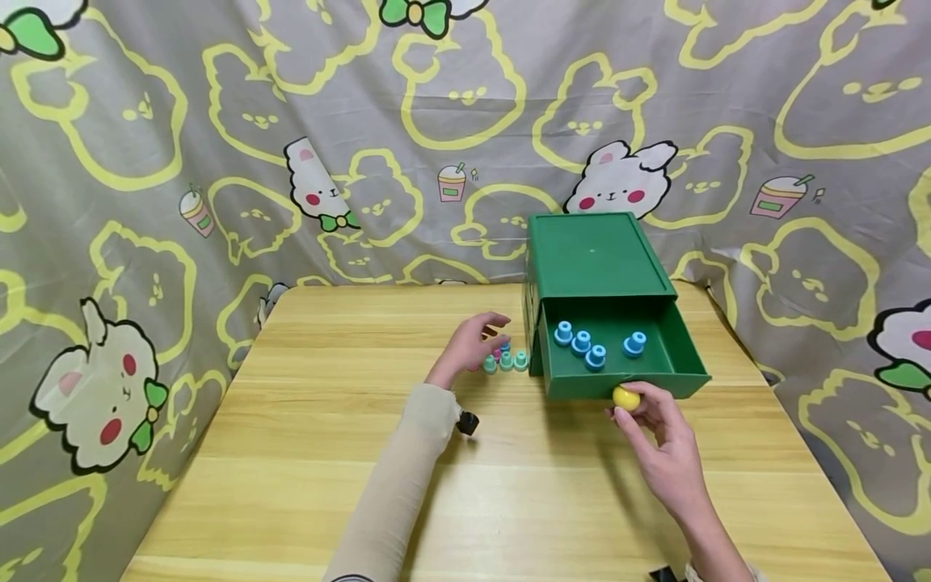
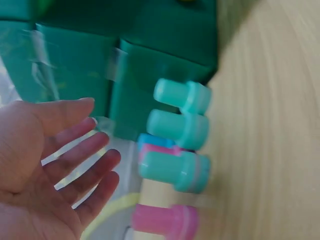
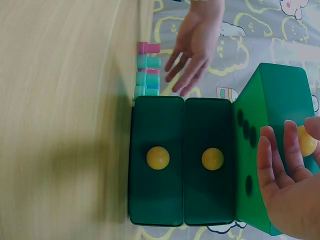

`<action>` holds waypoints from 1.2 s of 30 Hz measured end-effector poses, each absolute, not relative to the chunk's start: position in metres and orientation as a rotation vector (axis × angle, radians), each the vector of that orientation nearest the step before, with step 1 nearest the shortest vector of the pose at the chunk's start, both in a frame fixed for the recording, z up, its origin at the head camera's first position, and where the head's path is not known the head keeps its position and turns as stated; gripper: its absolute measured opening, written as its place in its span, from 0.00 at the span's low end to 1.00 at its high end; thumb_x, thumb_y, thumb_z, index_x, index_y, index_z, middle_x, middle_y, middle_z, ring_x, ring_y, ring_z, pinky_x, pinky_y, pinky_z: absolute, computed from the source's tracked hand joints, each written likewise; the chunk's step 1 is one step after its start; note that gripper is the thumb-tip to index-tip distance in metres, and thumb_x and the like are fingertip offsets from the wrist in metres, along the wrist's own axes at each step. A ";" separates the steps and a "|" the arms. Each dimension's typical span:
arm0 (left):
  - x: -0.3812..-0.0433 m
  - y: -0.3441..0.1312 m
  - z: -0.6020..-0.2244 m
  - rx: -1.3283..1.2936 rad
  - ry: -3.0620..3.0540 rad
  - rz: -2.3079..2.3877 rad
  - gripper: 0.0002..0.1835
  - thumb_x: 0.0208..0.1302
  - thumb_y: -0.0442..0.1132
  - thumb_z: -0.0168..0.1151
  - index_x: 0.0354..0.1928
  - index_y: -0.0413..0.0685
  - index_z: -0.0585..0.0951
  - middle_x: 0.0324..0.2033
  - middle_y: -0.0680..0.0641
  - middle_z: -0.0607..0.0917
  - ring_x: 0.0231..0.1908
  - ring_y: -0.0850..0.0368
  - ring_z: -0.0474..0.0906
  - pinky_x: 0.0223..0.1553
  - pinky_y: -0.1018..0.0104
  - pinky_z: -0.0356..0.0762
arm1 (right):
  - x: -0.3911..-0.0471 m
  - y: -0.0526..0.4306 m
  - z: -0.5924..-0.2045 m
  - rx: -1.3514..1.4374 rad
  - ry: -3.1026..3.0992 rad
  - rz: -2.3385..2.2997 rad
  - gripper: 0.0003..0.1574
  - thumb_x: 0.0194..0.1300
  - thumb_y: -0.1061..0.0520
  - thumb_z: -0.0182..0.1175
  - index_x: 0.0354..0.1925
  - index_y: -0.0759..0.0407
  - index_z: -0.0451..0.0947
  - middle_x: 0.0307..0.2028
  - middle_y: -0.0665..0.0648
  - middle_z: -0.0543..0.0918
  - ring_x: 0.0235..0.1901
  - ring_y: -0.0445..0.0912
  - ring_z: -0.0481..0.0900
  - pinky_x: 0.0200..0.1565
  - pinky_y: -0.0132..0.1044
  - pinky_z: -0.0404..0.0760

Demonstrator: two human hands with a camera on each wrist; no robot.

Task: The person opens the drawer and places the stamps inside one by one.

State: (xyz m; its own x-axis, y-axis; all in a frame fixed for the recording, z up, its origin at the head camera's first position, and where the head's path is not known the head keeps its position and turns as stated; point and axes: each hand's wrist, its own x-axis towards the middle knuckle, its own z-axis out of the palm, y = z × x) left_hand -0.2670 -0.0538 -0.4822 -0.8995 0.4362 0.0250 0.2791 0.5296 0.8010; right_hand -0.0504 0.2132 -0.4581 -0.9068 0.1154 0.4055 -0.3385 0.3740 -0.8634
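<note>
A green drawer cabinet (image 1: 600, 255) stands at the back right of the table. Its top drawer (image 1: 582, 387) is pulled out, with several blue stepped pegs (image 1: 581, 343) inside. My right hand (image 1: 669, 453) pinches the drawer's yellow knob (image 1: 626, 398) between thumb and fingers. To the left of the cabinet, my left hand (image 1: 468, 349) hovers over a small group of pegs, its fingers loosely spread and holding nothing. In the left wrist view, mint-green pegs (image 2: 172, 127) and a pink peg (image 2: 162, 221) stand in a row, with a blue one partly hidden behind them.
Two closed lower drawers, each with a yellow knob (image 3: 158, 158), show in the right wrist view beneath the open one. The wooden table (image 1: 305, 420) spreads out in front and to the left. A patterned grey curtain (image 1: 349, 121) hangs behind and at both sides.
</note>
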 end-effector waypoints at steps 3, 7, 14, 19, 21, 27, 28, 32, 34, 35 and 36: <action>-0.271 -0.052 -0.490 0.585 2.582 1.264 0.21 0.76 0.40 0.61 0.68 0.46 0.78 0.64 0.44 0.81 0.60 0.44 0.79 0.60 0.49 0.80 | -0.050 0.212 -0.457 0.184 -2.226 1.555 0.23 0.72 0.72 0.59 0.62 0.65 0.73 0.42 0.59 0.86 0.41 0.37 0.86 0.49 0.21 0.80; -0.275 -0.049 -0.498 0.577 2.598 1.225 0.20 0.76 0.39 0.61 0.66 0.42 0.79 0.61 0.43 0.84 0.56 0.45 0.83 0.56 0.53 0.83 | -0.050 0.212 -0.455 0.184 -2.219 1.560 0.23 0.72 0.72 0.59 0.62 0.64 0.73 0.42 0.48 0.86 0.41 0.38 0.86 0.48 0.22 0.80; -0.277 -0.043 -0.505 0.549 2.676 1.171 0.16 0.75 0.39 0.63 0.59 0.41 0.83 0.52 0.43 0.88 0.49 0.48 0.87 0.52 0.55 0.84 | -0.050 0.213 -0.457 0.192 -2.234 1.551 0.23 0.72 0.72 0.59 0.63 0.64 0.72 0.43 0.44 0.85 0.43 0.36 0.86 0.49 0.22 0.80; -0.278 -0.041 -0.509 0.517 2.730 1.140 0.12 0.75 0.39 0.63 0.54 0.43 0.86 0.47 0.44 0.89 0.46 0.50 0.87 0.52 0.55 0.84 | -0.050 0.212 -0.457 0.189 -2.234 1.549 0.22 0.73 0.71 0.59 0.63 0.64 0.72 0.43 0.46 0.85 0.42 0.37 0.86 0.49 0.22 0.80; -0.278 -0.041 -0.509 0.514 2.742 1.140 0.12 0.74 0.40 0.64 0.54 0.44 0.87 0.47 0.45 0.89 0.46 0.50 0.86 0.52 0.55 0.83 | -0.050 0.212 -0.456 0.186 -2.234 1.546 0.22 0.73 0.71 0.59 0.63 0.64 0.72 0.43 0.47 0.86 0.42 0.36 0.86 0.49 0.21 0.80; -0.278 -0.040 -0.510 0.534 2.794 1.159 0.12 0.76 0.41 0.62 0.53 0.46 0.87 0.46 0.46 0.89 0.43 0.53 0.85 0.50 0.57 0.83 | -0.049 0.211 -0.456 0.168 -2.215 1.555 0.23 0.72 0.72 0.59 0.63 0.64 0.73 0.42 0.50 0.86 0.41 0.37 0.86 0.48 0.22 0.80; -0.278 -0.040 -0.510 0.540 2.801 1.176 0.12 0.76 0.41 0.62 0.53 0.45 0.86 0.45 0.46 0.89 0.42 0.53 0.84 0.50 0.57 0.83 | -0.049 0.211 -0.456 0.167 -2.214 1.557 0.23 0.72 0.72 0.59 0.63 0.64 0.73 0.42 0.50 0.86 0.41 0.37 0.86 0.49 0.22 0.80; -0.278 -0.040 -0.506 0.548 2.820 1.245 0.12 0.77 0.42 0.60 0.53 0.45 0.86 0.43 0.47 0.89 0.39 0.55 0.84 0.48 0.58 0.82 | -0.050 0.210 -0.456 0.164 -2.210 1.560 0.23 0.71 0.73 0.59 0.62 0.64 0.73 0.42 0.55 0.86 0.41 0.37 0.86 0.49 0.22 0.80; -0.277 -0.040 -0.501 0.549 2.809 1.292 0.12 0.78 0.43 0.59 0.53 0.46 0.86 0.43 0.47 0.89 0.36 0.56 0.85 0.47 0.58 0.83 | -0.050 0.210 -0.456 0.161 -2.212 1.561 0.23 0.71 0.72 0.59 0.62 0.64 0.73 0.42 0.56 0.86 0.41 0.37 0.86 0.49 0.22 0.80; -0.277 -0.039 -0.499 0.548 2.810 1.308 0.12 0.78 0.44 0.58 0.53 0.47 0.85 0.43 0.47 0.88 0.35 0.57 0.85 0.47 0.58 0.84 | -0.050 0.210 -0.456 0.158 -2.214 1.561 0.23 0.72 0.72 0.59 0.62 0.64 0.73 0.42 0.56 0.86 0.41 0.37 0.86 0.49 0.22 0.80; -0.276 -0.039 -0.496 0.550 2.811 1.329 0.12 0.79 0.44 0.58 0.53 0.47 0.85 0.44 0.48 0.88 0.35 0.57 0.85 0.47 0.58 0.84 | -0.049 0.210 -0.456 0.156 -2.215 1.561 0.23 0.72 0.72 0.59 0.62 0.63 0.73 0.42 0.56 0.87 0.41 0.37 0.86 0.49 0.22 0.80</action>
State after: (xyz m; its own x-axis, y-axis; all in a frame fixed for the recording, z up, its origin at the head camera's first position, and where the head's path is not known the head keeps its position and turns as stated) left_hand -0.2762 -0.0394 -0.4959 -0.9392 0.3031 0.1611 0.3168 0.5850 0.7466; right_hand -0.0494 0.2100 -0.4555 -0.9037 0.1488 0.4015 -0.3280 0.3620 -0.8725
